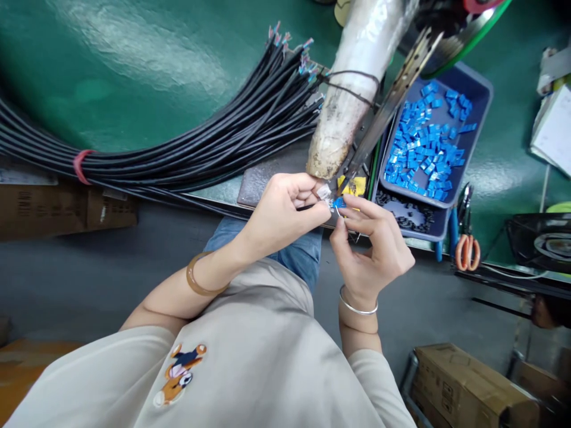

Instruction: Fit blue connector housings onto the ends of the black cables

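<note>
Blue bit [339,203] in the middle

From afar I see it (so tiny!) touching the right hand [375,241], which pinches a white wire [337,210]. The left hand [283,205], fingers curled, grips the black cable [306,207], pointing right toward it.

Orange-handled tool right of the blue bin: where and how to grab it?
Probably by the orange handles, right hand coming from the wearer's side: they point that way at the bench edge, while the dark metal end points away.
</note>
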`<state>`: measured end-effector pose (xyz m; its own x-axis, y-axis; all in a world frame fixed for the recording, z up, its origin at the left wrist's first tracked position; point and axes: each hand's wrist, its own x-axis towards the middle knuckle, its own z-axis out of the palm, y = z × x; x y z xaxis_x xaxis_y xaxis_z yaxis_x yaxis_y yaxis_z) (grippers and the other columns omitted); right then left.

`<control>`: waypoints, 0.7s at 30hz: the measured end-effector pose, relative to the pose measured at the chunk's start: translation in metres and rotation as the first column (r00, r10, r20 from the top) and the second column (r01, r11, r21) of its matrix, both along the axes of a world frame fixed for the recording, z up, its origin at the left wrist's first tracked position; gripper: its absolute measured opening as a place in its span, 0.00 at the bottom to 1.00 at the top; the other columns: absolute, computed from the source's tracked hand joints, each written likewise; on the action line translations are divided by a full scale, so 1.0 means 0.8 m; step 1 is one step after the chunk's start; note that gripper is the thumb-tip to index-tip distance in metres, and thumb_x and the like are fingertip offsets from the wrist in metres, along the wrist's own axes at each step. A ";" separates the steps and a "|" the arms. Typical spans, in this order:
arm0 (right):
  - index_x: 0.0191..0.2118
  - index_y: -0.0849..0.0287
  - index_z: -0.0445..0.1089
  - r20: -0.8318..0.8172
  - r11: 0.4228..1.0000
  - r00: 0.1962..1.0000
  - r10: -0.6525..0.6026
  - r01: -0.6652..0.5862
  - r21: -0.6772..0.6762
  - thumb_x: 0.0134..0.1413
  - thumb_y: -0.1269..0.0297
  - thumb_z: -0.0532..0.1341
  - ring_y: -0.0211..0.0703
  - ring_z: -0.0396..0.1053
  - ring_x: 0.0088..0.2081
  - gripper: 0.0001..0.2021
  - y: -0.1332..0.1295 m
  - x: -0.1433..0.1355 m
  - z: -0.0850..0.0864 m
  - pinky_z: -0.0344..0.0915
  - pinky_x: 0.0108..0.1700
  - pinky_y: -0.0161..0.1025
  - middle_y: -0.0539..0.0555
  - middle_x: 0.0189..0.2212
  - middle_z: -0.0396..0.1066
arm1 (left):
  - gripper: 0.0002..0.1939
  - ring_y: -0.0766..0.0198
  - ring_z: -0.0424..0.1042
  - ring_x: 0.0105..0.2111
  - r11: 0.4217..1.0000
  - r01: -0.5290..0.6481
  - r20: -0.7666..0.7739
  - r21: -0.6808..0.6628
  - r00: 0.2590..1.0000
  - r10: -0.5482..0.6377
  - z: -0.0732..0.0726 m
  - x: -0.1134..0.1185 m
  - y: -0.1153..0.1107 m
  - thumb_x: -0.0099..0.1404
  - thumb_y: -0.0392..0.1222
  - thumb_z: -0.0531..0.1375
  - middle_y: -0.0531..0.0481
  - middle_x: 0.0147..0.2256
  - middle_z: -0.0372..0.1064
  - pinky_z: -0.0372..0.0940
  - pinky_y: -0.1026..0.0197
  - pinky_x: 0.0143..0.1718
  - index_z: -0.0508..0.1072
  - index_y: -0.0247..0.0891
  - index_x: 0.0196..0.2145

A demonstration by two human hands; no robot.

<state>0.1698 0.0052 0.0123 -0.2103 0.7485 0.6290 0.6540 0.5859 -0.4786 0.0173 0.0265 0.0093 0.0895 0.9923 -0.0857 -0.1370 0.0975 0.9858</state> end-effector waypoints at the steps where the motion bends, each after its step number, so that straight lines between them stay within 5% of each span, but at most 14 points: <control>1: 0.35 0.54 0.68 0.016 1.000 1.000 -0.003 0.003 0.005 0.54 0.75 0.64 0.39 0.78 0.40 0.08 0.000 0.000 -0.001 0.78 0.42 0.39 0.51 0.44 0.78 | 0.07 0.76 0.52 0.20 1.000 0.007 -0.009 -0.002 1.000 -0.007 0.000 0.000 0.000 0.53 0.29 0.58 0.57 0.19 0.52 0.51 0.71 0.20 0.64 0.35 0.21; 21: 0.36 0.53 0.71 0.015 0.999 1.000 -0.020 0.020 0.025 0.52 0.75 0.66 0.39 0.78 0.39 0.09 0.003 0.000 0.001 0.78 0.43 0.38 0.50 0.41 0.78 | 0.05 0.75 0.51 0.20 0.996 0.014 -0.059 0.093 0.998 -0.009 -0.002 0.000 -0.006 0.57 0.33 0.59 0.58 0.20 0.52 0.51 0.68 0.21 0.66 0.36 0.25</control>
